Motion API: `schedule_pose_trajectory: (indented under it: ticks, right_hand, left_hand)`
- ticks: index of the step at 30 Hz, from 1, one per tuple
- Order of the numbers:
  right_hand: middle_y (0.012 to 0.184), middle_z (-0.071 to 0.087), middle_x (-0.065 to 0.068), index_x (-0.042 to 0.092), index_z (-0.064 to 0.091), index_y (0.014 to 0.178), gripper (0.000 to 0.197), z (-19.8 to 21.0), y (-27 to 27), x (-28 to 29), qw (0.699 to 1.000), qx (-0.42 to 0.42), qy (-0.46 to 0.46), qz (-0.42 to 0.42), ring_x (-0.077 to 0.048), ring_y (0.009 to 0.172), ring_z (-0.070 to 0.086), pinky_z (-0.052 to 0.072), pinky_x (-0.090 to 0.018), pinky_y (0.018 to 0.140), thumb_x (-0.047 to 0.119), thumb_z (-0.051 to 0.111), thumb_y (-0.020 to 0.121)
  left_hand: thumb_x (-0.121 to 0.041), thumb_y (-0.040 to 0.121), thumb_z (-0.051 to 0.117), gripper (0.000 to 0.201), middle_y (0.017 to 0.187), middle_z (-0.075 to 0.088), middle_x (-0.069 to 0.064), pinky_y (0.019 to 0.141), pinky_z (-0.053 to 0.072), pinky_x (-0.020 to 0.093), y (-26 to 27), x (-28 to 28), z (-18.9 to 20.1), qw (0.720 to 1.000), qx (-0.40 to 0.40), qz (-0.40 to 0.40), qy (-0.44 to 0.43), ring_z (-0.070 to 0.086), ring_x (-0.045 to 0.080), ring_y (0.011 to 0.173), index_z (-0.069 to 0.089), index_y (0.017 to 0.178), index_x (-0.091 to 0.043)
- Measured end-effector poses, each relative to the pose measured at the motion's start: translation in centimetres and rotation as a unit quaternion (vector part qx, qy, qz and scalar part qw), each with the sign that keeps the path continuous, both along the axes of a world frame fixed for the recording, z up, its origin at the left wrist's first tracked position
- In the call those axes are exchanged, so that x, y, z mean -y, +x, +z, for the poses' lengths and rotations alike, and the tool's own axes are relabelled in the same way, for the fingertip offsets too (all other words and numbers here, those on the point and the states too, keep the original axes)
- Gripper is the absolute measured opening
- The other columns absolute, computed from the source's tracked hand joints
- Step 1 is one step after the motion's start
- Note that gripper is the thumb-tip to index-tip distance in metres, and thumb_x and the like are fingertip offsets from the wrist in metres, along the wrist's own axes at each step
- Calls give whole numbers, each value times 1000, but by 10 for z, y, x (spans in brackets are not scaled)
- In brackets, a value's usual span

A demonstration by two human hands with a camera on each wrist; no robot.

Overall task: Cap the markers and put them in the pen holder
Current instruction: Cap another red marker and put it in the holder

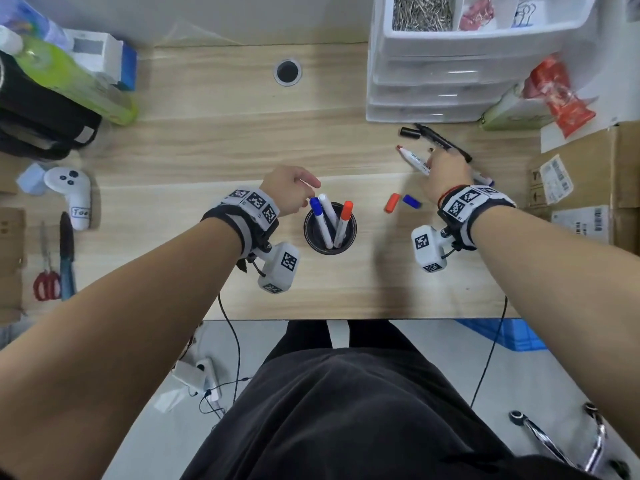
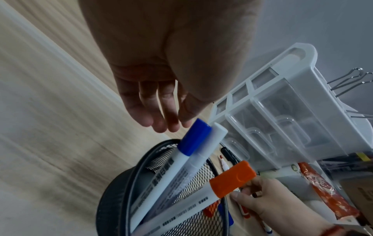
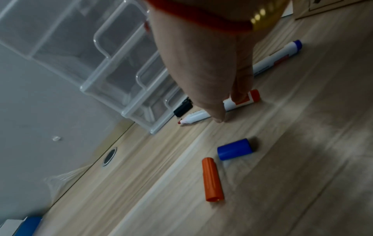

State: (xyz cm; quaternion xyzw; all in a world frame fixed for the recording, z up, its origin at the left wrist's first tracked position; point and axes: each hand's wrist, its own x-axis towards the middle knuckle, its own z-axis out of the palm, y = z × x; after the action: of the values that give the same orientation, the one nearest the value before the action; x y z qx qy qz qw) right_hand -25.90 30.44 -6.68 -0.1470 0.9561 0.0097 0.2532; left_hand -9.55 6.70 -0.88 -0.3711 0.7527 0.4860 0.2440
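Note:
A black mesh pen holder (image 1: pixel 313 242) stands at the desk's middle front with a blue-capped marker (image 1: pixel 317 211), a white one (image 1: pixel 328 207) and an orange-capped one (image 1: pixel 345 218) in it. My left hand (image 1: pixel 299 192) hovers just left of their tops, fingers (image 2: pixel 159 115) relaxed and empty. Further right, my right hand (image 1: pixel 445 168) pinches an uncapped red marker (image 3: pixel 193 117) that lies on the desk, thumb in front, a finger on top. A blue marker (image 3: pixel 282 54) lies under that hand. An orange cap (image 3: pixel 213 180) and a blue cap (image 3: pixel 235 149) lie loose nearby. Behind them lie a black marker (image 1: pixel 441 141) and its black cap (image 1: pixel 410 132).
A white drawer unit (image 1: pixel 433 91) stands right behind the loose markers. Cardboard boxes (image 1: pixel 588 174) line the right edge. Far left are a white controller (image 1: pixel 74 195), scissors (image 1: pixel 46 278), a green bottle (image 1: pixel 79 84) and a black bag. A cable hole (image 1: pixel 287 71) sits at the back.

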Motion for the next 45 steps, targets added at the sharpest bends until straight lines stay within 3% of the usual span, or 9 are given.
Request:
schedule_pose_trajectory:
  ticks: [5,11,17,22,30,33,37,41,45]
  right_hand:
    - [93,64,-15,5,56,95,14,2,0,7,999,19,-3,42,-33,78,62,49,-35,59,17,56,87]
    - [83,59,-8,17,53,97,17,7,9,19,994,80,-49,59,-30,73,58,40,-29,53,30,50,87]
    - [85,59,-8,16,63,99,34,-9,27,28,993,116,-23,28,-30,76,55,46,-33,65,31,73,71]
    - [86,63,-8,20,62,90,23,-6,29,36,993,106,-48,20,-31,75,56,47,-32,65,27,72,71]
    - [75,73,2,21,68,80,17,56,17,85,923,197,-330,8,-9,66,61,45,-22,64,36,75,78]
    - [72,71,7,28,65,77,14,84,16,107,882,228,-412,29,-7,70,64,51,-28,77,27,79,79]
    - [83,76,2,21,73,87,9,104,14,118,869,232,-433,50,-13,82,71,55,-32,86,29,77,84]
    - [79,73,0,21,69,75,40,123,16,120,881,186,-433,48,-14,74,64,48,-31,77,52,54,95]
    - [65,56,-2,15,64,83,49,131,23,115,895,185,-397,83,-13,62,52,42,-30,69,50,36,103]
  left_hand:
    - [-10,89,56,21,89,70,-1,79,57,33,-8,-2,-8,1000,5,-5,-9,64,15,82,71,101,-20]
    - [-7,90,51,26,83,68,-6,74,57,30,-14,0,-16,999,26,-13,-14,62,12,75,70,101,-19]
    - [-8,89,53,23,82,68,-4,73,57,31,-15,0,-19,1000,23,-9,-6,62,14,73,70,98,-20]
    - [-8,91,50,21,83,67,-3,67,53,28,-13,3,-14,1000,-2,17,4,62,16,74,68,98,-18]
    - [-28,94,62,28,88,71,3,65,55,22,-24,9,13,991,-107,67,39,64,11,67,69,111,-7]
    - [-31,96,60,27,89,70,4,68,57,20,-28,10,30,976,-145,109,118,67,11,69,69,108,-9]
    - [-24,96,61,20,84,73,4,70,56,20,-26,20,50,942,-174,207,197,70,12,70,70,103,-7]
    - [-28,98,57,25,88,72,7,72,57,22,-21,36,65,898,-180,284,283,69,18,78,69,95,-7]
    - [-25,101,51,27,83,67,8,76,56,24,-20,45,75,871,-197,319,318,64,19,75,66,88,-7]
